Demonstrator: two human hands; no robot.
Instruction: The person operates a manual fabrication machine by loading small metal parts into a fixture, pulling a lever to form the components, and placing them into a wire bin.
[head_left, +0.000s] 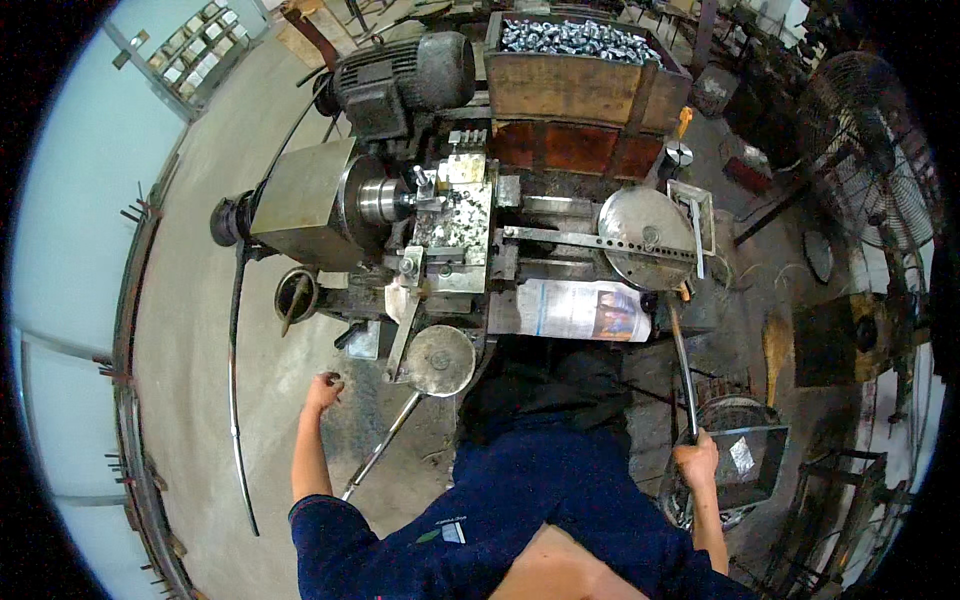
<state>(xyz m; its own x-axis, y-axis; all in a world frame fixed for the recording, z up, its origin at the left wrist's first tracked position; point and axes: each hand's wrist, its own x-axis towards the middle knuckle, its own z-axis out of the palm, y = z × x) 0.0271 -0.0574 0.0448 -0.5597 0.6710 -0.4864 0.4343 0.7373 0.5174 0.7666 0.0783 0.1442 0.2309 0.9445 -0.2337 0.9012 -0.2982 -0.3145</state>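
Observation:
My right hand is wrapped round the lower end of a long metal lever, which runs up to a round disc at the right side of a lathe. My left hand is in the air left of the machine, fingers curled together; whatever lies between them is too small to tell. Near it are a round plate with a rod handle slanting down from it. Above stand the lathe's chuck and a tool slide strewn with metal chips. A small workpiece may sit at the chuck, unclear from here.
Behind the lathe, a large bin is heaped with shiny metal parts. An electric motor sits at the back left. A printed paper sheet lies on the lathe's front. To the right are a crate and a fan.

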